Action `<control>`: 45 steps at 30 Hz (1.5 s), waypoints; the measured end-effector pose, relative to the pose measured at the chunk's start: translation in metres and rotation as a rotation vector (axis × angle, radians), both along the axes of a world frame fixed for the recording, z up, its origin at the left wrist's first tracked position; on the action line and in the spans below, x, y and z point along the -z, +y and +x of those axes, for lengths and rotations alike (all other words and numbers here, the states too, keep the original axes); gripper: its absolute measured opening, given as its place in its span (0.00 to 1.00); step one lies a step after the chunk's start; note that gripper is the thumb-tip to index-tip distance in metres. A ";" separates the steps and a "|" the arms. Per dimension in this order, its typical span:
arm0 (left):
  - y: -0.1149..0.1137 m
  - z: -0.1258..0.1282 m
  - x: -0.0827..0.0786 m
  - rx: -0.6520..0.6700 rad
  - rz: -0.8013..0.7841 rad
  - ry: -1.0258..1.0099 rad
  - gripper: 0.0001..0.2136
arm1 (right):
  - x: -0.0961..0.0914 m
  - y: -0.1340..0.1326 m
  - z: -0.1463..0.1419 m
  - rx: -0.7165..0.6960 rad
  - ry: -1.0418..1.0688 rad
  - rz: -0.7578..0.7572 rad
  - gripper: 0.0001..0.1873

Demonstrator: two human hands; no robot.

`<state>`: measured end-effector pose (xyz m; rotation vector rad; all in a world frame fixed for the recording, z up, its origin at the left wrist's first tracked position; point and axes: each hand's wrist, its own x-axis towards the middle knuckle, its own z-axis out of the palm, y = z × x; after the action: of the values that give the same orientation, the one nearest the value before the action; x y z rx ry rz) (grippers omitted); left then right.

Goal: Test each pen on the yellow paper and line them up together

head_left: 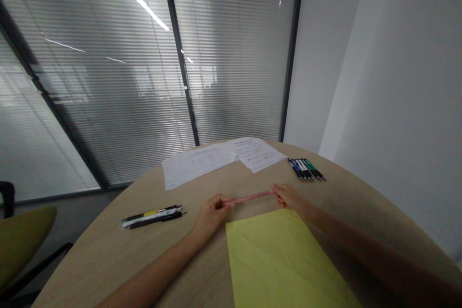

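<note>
**A:** Which items lie around the hands?

**B:** The left grip [211, 211] and right grip [287, 196] hold a pink pen [250, 197] level between them, just above the bench [108, 250] near its middle. Each grip pinches one end of the pen with its fingertips pressed together. A yellow sheet [281, 260] lies flat on the near side, its far edge just below the pen. The right forearm crosses its right corner.

**A:** And further out?

**B:** Two white printed sheets [197, 163] overlap at the far edge. To the right of them, a row of pens [306, 169] lies side by side, near the right grip but apart from it. A small bundle of dark pens [153, 215] lies to the left, apart from the left grip.

**A:** Materials and shapes?

**B:** The bench is round, in pale wood grain with a matt finish. The pink pen is a slim, straight rod. The yellow sheet is smooth and rectangular.

**A:** Edges and room for moving?

**B:** The curved bench edge runs close behind the white sheets. Bare wood shows between the dark pens and the left grip, and to the right of the right forearm. A green chair [21, 240] stands off the near left edge. Slatted blinds [126, 82] behind glass close the far side, and a plain white wall [397, 82] closes the right.
</note>
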<state>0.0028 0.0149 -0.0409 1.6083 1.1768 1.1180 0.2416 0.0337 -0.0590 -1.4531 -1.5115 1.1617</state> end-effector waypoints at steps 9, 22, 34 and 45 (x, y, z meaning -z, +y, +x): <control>-0.001 -0.001 -0.002 0.005 -0.079 0.024 0.12 | 0.008 -0.004 0.000 0.028 -0.092 0.194 0.19; -0.008 0.001 -0.010 -0.020 -0.138 0.116 0.21 | 0.002 -0.014 -0.006 0.047 -0.195 0.335 0.15; -0.002 -0.008 -0.009 -0.084 -0.106 0.253 0.22 | 0.015 -0.005 -0.002 -0.025 -0.081 0.294 0.18; -0.004 -0.008 -0.009 -0.096 -0.090 0.248 0.21 | 0.006 -0.011 -0.003 0.000 -0.175 0.230 0.20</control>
<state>-0.0050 0.0107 -0.0324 1.6695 1.4581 0.9297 0.2384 0.0229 -0.0654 -1.4254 -1.7030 0.8459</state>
